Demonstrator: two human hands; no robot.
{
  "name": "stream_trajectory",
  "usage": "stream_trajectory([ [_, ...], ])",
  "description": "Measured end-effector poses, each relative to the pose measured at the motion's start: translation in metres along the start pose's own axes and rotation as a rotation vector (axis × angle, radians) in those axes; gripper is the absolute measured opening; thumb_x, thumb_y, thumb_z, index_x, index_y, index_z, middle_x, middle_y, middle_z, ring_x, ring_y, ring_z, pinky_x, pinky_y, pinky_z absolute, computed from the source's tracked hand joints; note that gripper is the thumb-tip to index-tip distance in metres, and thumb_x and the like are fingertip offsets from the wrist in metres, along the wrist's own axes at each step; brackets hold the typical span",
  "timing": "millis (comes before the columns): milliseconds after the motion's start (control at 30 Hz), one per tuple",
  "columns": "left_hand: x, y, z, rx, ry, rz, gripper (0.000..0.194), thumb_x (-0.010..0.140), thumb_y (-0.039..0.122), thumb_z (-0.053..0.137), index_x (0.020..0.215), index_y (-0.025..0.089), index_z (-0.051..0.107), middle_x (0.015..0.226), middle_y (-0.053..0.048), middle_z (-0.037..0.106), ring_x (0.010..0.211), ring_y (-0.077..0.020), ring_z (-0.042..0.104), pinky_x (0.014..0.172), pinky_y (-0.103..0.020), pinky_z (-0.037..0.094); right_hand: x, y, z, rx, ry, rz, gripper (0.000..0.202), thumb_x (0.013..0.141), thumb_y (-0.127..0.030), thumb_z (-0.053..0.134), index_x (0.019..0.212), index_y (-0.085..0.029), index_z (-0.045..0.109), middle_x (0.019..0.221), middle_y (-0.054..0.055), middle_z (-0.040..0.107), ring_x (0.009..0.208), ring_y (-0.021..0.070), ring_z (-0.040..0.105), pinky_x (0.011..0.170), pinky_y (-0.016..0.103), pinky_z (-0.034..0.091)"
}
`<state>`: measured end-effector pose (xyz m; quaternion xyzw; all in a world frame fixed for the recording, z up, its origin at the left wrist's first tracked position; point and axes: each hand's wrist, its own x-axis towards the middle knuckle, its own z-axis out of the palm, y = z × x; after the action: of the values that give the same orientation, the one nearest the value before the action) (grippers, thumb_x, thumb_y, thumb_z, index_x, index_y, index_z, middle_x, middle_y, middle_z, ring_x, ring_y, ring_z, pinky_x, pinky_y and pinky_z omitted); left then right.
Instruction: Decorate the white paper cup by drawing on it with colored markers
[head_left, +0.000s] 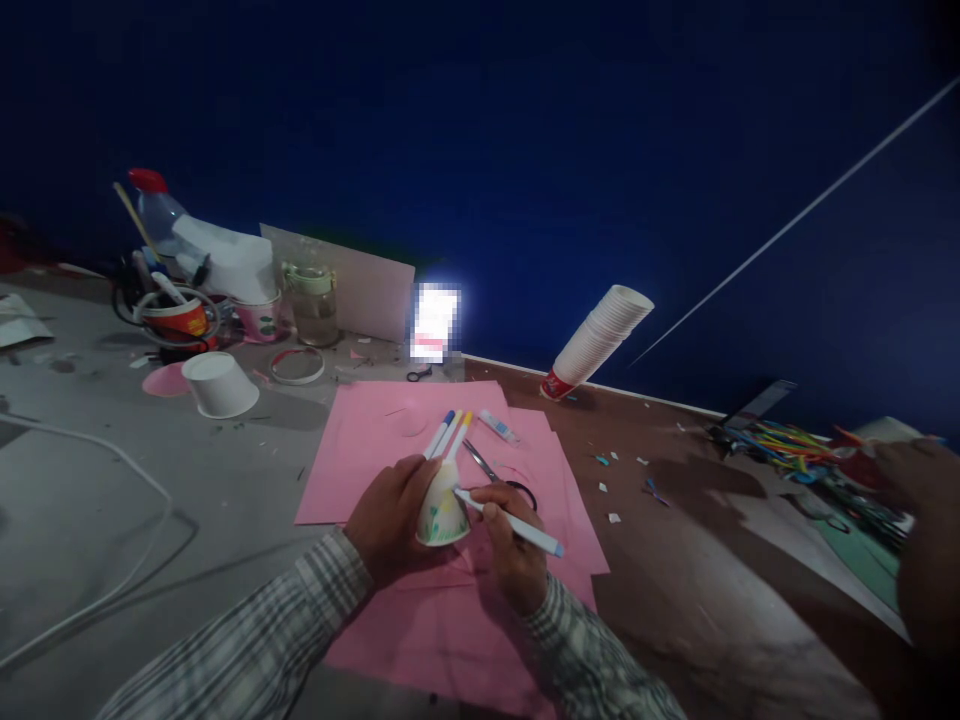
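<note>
A white paper cup [442,518] with green and yellow marks is tilted with its wide rim down, over pink paper sheets [540,460]. My left hand [390,512] is wrapped round its left side. In my right hand [515,545] is a white marker with a light blue end [536,533], its tip at the cup's upper right side. Beyond the cup lie several markers [454,435] with blue and yellow ends. Scissors [487,468] with black handles rest beside my right hand, and a small white tube [498,427] lies farther back.
A stack of paper cups [600,335] leans at the back right. An upturned white cup [220,385], a tape roll [297,367] and a jar [311,305] stand at left. Another person's hand [919,475] is over coloured strips at far right. A white cable [112,440] crosses the left side.
</note>
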<state>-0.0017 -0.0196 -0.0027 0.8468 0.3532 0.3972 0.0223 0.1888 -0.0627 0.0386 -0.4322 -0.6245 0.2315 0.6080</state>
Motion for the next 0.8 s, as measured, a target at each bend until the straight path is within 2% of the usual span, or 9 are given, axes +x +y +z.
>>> stream_trajectory([
  [167,-0.0009,-0.001,0.0002,0.009,-0.013,0.006,0.1,0.079,0.066,0.079,0.153,0.014,0.035,0.124,-0.021,0.065,0.098,-0.0349,0.071,0.084,-0.05,0.063,0.0004,-0.0001,0.0005,-0.004,0.002,-0.011,0.02,0.102,-0.028,0.06,0.094,-0.023,0.078,0.078,0.003,0.074,0.068,0.0181,0.069,0.062,0.029,0.055],
  [433,-0.0012,-0.0018,0.0012,-0.017,-0.032,-0.038,0.096,0.08,0.059,0.081,0.154,0.016,0.038,0.126,-0.019,0.065,0.099,-0.033,0.07,0.086,-0.048,0.063,-0.0018,0.0011,-0.0029,0.009,0.003,-0.007,0.026,0.105,-0.033,0.057,0.095,-0.023,0.078,0.075,0.003,0.072,0.067,0.0196,0.069,0.062,0.031,0.054],
  [600,-0.0035,-0.0042,0.0026,-0.056,-0.013,-0.032,0.101,0.079,0.071,0.078,0.155,0.016,0.04,0.126,-0.02,0.065,0.103,-0.0346,0.07,0.088,-0.05,0.062,-0.0038,0.0017,-0.0015,0.037,-0.027,0.017,0.025,0.106,-0.035,0.058,0.096,-0.024,0.078,0.078,0.004,0.073,0.067,0.0188,0.068,0.061,0.03,0.054],
  [800,-0.0038,-0.0047,0.004,-0.043,0.001,-0.011,0.097,0.082,0.067,0.076,0.155,0.014,0.039,0.125,-0.021,0.065,0.1,-0.0344,0.07,0.086,-0.048,0.061,-0.0024,0.0001,-0.0004,0.027,-0.023,0.002,0.024,0.105,-0.034,0.059,0.094,-0.023,0.078,0.08,0.005,0.075,0.068,0.0184,0.07,0.061,0.029,0.055],
])
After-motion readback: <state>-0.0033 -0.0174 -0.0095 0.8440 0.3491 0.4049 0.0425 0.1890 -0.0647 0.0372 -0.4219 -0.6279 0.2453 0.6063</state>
